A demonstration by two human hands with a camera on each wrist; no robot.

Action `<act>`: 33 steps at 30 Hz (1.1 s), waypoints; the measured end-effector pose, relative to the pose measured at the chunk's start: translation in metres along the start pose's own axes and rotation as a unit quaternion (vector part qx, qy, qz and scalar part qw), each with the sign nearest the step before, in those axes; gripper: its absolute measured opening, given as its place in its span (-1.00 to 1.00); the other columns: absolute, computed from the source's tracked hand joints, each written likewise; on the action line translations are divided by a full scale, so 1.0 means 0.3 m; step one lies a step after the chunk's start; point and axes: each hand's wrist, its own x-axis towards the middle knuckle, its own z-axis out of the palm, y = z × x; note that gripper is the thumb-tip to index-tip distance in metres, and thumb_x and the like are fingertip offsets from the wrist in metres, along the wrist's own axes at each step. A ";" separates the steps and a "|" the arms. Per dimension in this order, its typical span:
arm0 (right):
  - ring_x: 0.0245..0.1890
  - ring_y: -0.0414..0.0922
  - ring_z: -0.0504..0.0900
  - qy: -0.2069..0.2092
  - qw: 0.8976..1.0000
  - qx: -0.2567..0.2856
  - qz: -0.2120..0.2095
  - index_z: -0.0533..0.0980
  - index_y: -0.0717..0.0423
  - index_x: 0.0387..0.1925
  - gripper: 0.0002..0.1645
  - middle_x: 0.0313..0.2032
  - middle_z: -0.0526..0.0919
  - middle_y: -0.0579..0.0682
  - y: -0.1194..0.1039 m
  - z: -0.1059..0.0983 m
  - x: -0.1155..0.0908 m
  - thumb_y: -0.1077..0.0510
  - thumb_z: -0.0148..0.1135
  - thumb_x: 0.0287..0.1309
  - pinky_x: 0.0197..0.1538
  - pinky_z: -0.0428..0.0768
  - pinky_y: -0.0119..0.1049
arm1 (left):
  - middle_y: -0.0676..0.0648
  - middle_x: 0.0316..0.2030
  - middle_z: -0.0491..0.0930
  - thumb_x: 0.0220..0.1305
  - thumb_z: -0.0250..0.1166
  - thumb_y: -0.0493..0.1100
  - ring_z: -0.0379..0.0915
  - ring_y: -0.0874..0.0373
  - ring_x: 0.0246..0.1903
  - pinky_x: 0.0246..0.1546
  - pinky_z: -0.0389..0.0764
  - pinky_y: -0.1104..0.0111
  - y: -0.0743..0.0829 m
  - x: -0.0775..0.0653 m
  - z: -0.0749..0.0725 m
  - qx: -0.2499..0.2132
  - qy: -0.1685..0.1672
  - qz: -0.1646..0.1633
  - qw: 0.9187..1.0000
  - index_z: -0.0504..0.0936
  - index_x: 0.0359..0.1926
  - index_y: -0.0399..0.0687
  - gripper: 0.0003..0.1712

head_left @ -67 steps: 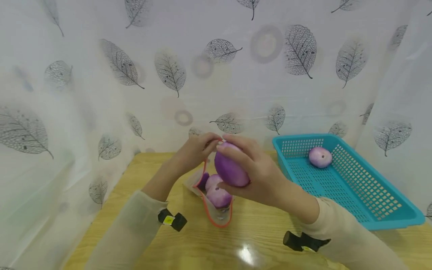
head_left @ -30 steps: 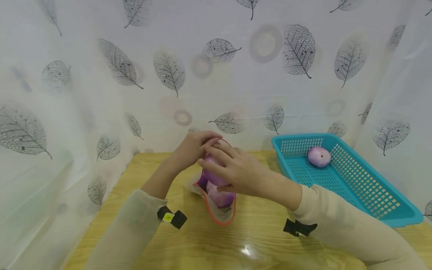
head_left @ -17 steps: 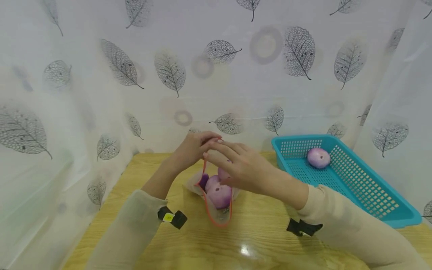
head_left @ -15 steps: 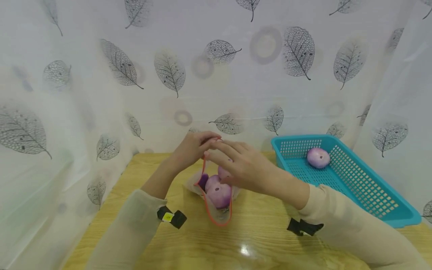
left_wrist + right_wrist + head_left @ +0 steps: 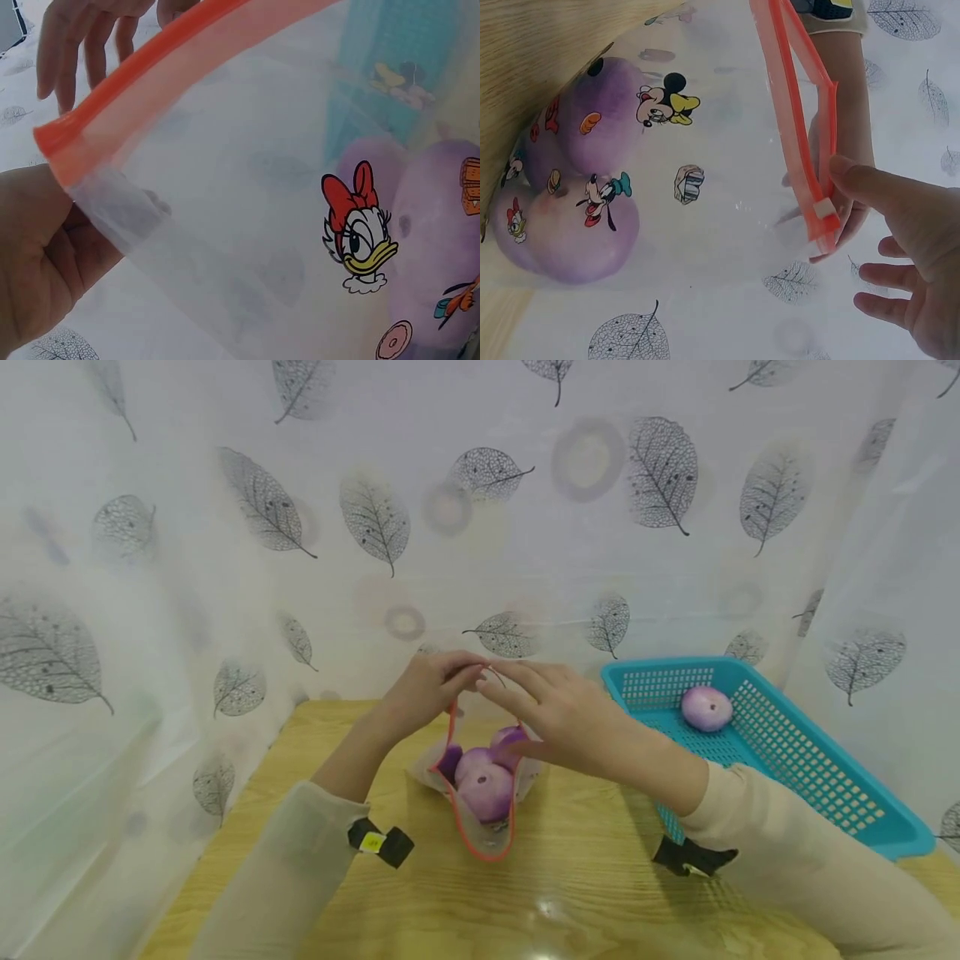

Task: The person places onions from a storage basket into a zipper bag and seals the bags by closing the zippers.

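A clear zip bag with an orange-red zip edge and cartoon prints stands on the table, mouth open. Inside lie several smooth purple onion-like vegetables. My left hand grips the bag's far top corner; in the left wrist view its fingers are partly hidden behind the plastic. My right hand hovers over the right side of the mouth, holding nothing, its fingers loosely extended. In the right wrist view, the right thumb overlaps the zip edge by the slider; contact is unclear.
To the right, a turquoise slotted basket holds one more purple vegetable. The wooden table reaches back to a white leaf-print curtain, which also hangs along both sides.
My right hand has lowered a purple vegetable into the bag and let it go, then drawn back slightly to the right. My left hand has stayed on the bag's corner.
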 end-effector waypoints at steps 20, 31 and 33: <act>0.03 0.17 0.54 -0.053 0.998 0.000 0.046 0.30 0.21 0.22 0.04 0.15 0.46 0.26 0.093 -0.057 -0.101 -0.06 0.59 -0.30 0.01 0.59 0.05 | -0.14 -0.25 0.71 0.41 0.08 -0.20 0.66 0.10 -0.31 -0.56 0.65 0.40 0.001 0.000 0.005 -0.015 0.004 -0.007 1.000 0.60 0.02 -0.20 -0.71; -0.05 0.20 0.58 -0.082 0.993 -0.048 0.071 0.34 0.23 0.19 0.01 0.11 0.49 0.30 0.176 -0.061 -0.161 -0.08 0.58 -0.30 -0.09 0.62 0.07 | -0.15 -0.24 0.70 0.40 0.09 -0.22 0.65 0.06 -0.22 -0.51 0.66 0.42 0.003 -0.003 0.009 -0.020 0.004 0.001 1.000 0.59 0.02 -0.22 -0.72; -0.05 0.21 0.58 -0.090 0.992 -0.050 0.077 0.32 0.24 0.20 0.02 0.11 0.48 0.31 0.191 -0.063 -0.171 -0.06 0.59 -0.30 -0.09 0.61 0.08 | -0.15 -0.24 0.70 0.40 0.09 -0.22 0.65 0.07 -0.22 -0.51 0.66 0.42 0.003 -0.001 0.010 -0.017 0.004 0.002 1.000 0.59 0.02 -0.22 -0.72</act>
